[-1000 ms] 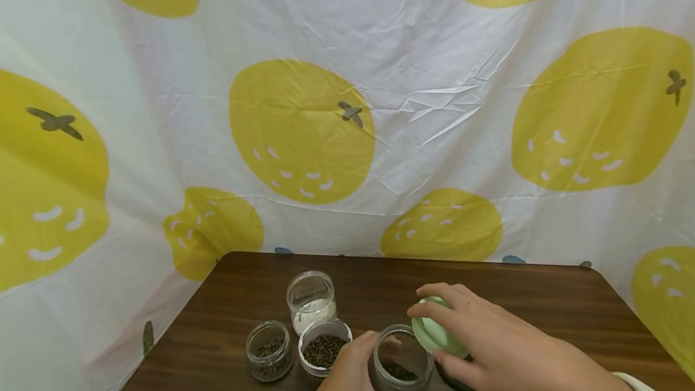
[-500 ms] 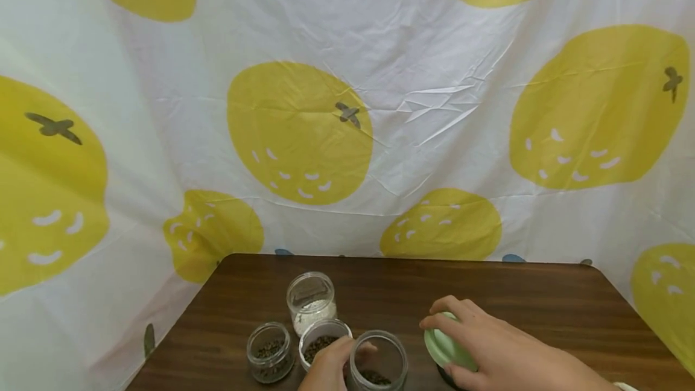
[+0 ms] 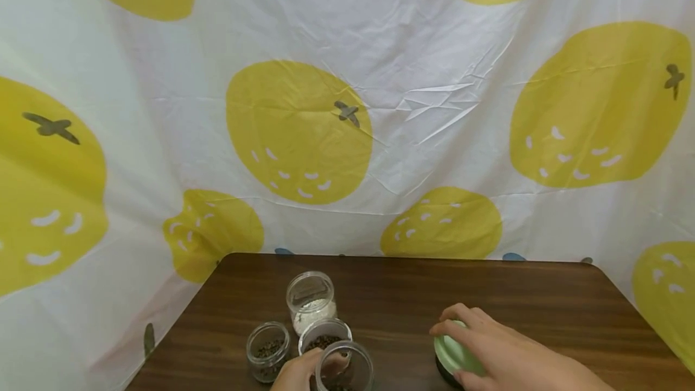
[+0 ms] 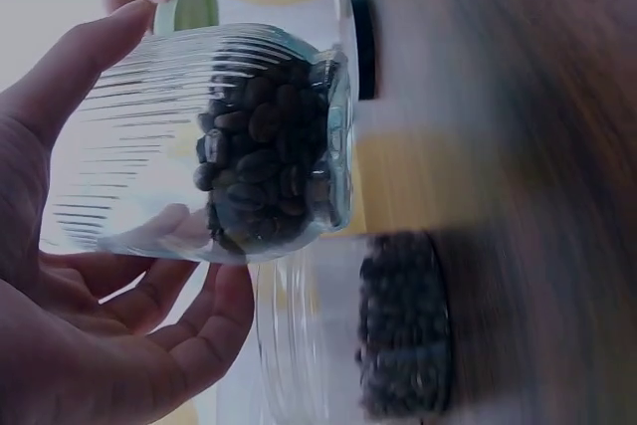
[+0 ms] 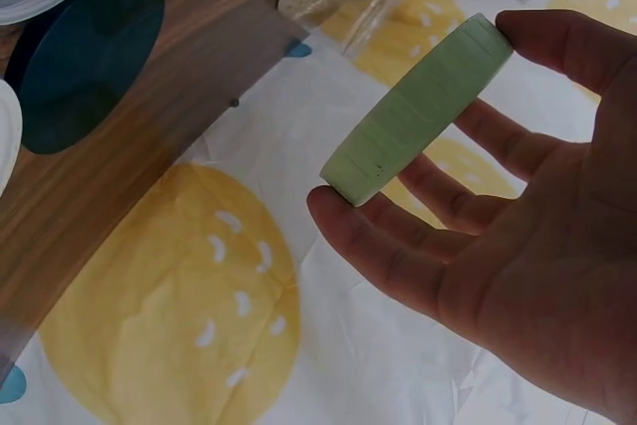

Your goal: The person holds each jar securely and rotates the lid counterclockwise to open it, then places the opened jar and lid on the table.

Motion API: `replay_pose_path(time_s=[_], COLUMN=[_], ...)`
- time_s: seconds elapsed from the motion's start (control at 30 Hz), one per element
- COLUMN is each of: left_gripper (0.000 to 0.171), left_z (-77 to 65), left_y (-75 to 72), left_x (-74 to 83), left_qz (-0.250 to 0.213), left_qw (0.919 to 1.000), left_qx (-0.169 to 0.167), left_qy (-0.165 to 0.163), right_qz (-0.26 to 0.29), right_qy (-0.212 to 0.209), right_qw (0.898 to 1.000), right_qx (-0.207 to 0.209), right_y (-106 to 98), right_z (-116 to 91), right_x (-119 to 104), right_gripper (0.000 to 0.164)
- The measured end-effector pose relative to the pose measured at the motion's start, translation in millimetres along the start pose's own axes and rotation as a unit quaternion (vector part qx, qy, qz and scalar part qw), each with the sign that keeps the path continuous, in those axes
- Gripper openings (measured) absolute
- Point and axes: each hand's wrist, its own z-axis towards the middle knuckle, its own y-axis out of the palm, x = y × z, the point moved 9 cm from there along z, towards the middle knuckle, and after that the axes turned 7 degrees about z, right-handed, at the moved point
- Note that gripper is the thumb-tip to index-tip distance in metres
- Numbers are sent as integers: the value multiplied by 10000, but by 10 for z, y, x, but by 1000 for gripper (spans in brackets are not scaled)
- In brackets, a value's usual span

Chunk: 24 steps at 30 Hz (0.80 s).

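Observation:
A clear ribbed glass jar point(image 4: 189, 136) with dark coffee beans point(image 4: 264, 156) in its bottom is gripped by my left hand point(image 3: 295, 371). In the left wrist view its base is raised above the table, with fingers and thumb around the wall. My right hand point(image 3: 488, 349) holds a pale green lid point(image 5: 418, 111) by its rim, between thumb and fingertips. Beneath that lid in the head view, a black lid point(image 3: 444, 373) lies on the table, partly covered. A wider jar of coffee beans point(image 4: 403, 335) stands close beside the held jar.
A small glass jar point(image 3: 268, 352) with dark beans stands at the left. Behind it is a clear jar point(image 3: 312, 300) with white grains. These stand on the brown wooden table point(image 3: 402, 294). A lemon-print cloth point(image 3: 423, 155) hangs behind it.
My left hand has moved left with the ribbed jar, which now overlaps the wider bean jar in the head view. My right hand has carried the green lid right and down, over the black lid.

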Motion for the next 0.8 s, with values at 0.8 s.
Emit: replay_pose_path(time_s=[0.8], left_gripper=[61], left_z=[-202], left_y=[-149], left_x=[-457], left_qz=[46], left_qw=[9887], left_qx=[-11], left_qy=[-1500], right_qz=[1252], right_qy=[-209], right_qw=[9891], right_qx=[-749], right_y=[471], right_z=[-38], right_x=[61], right_gripper=[45])
